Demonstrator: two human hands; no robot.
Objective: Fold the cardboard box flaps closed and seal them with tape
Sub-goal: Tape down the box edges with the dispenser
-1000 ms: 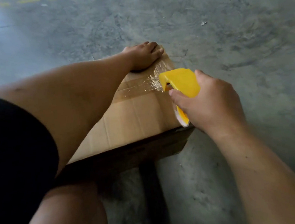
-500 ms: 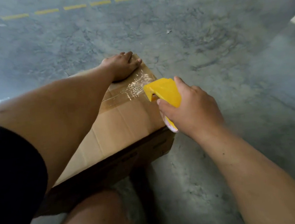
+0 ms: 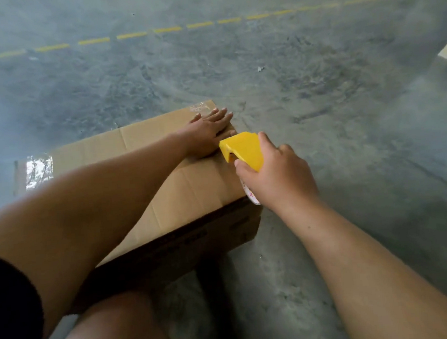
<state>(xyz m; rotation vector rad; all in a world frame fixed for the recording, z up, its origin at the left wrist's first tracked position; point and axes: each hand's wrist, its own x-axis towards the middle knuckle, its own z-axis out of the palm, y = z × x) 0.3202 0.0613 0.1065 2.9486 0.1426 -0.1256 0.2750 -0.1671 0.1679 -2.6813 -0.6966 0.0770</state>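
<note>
While the left hand is pressing flat, fingers together, on the cardboard box sitting on the floor, the right hand is gripping the yellow tape dispenser at the box's right edge. If the left hand is letting go too soon, the tape could be wrinkling or the flaps popping up.

- The single head view looks forward and steeply down from the person's own height, close over both forearms.
- It faces the concrete floor beyond the left hand and right hand.
- The yellow dashed line crosses far beyond the fingertips.

Yellow tape dispenser, plain brown cardboard box
</note>
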